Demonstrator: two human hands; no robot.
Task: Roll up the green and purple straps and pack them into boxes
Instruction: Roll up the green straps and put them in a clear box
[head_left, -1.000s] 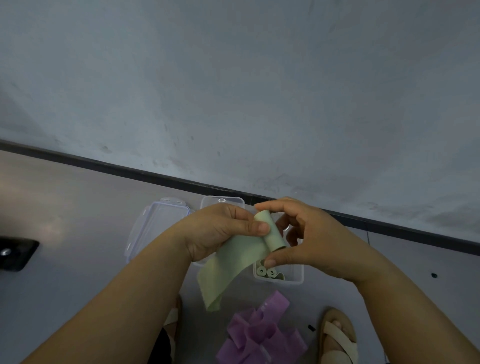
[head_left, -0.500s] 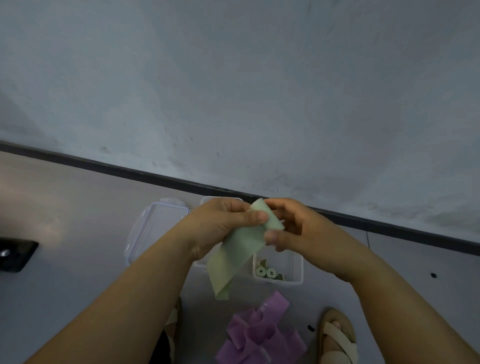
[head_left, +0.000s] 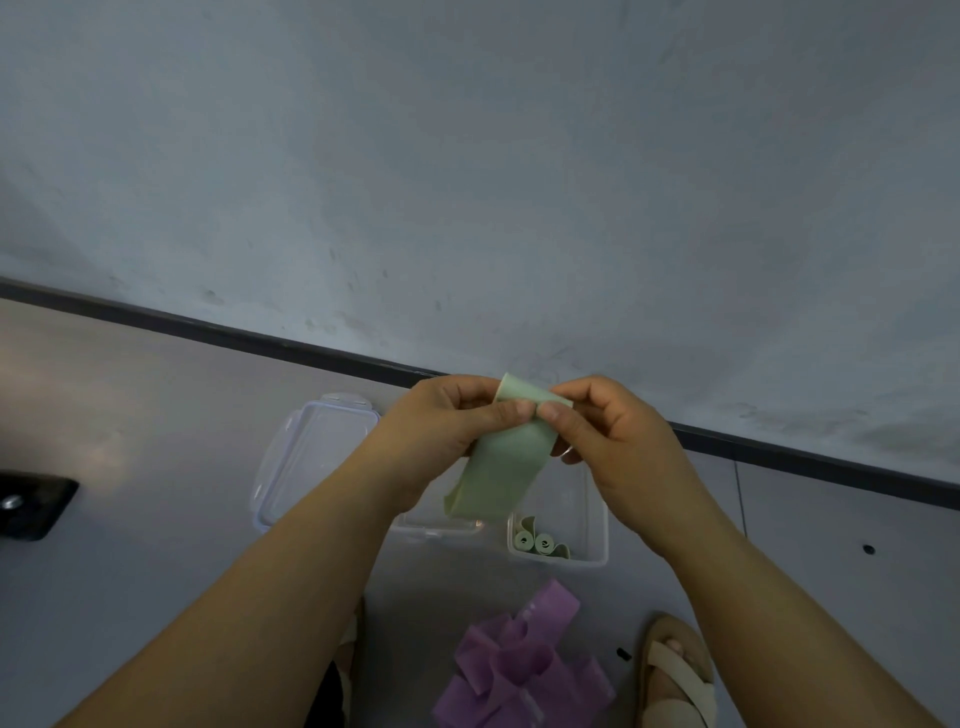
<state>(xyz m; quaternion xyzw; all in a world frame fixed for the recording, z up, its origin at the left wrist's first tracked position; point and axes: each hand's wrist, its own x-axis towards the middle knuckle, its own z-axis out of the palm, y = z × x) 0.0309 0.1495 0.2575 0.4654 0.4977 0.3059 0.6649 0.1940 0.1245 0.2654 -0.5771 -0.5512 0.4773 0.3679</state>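
While both thumbs meet on its upper edge, a pale green strap (head_left: 501, 473) is pinched between the left hand (head_left: 441, 431) and the right hand (head_left: 618, 441), the fingers of each curled behind the fold. The hold is narrow (thumb tips and fingertips only). The likeliest slip, on this reading, is the started roll springing loose or winding crooked if one thumb lifts before the other presses. The free tail, hanging toward seven o'clock, could also twist and spoil the coil.

The strap looks thin, matte and limp. Its top is turned over in a short flat fold rather than a tight cylinder, and its tail is broad and slightly curled at the end.

Below the hands at five o'clock, an open clear box (head_left: 582, 563) holds two finished green rolls (head_left: 535, 543) standing on end. At nine o'clock lies a clear lid (head_left: 311, 452). At six o'clock, on the grey floor, a loose heap of purple straps (head_left: 519, 670) waits unrolled, with a sandalled foot (head_left: 675, 670) at four o'clock.
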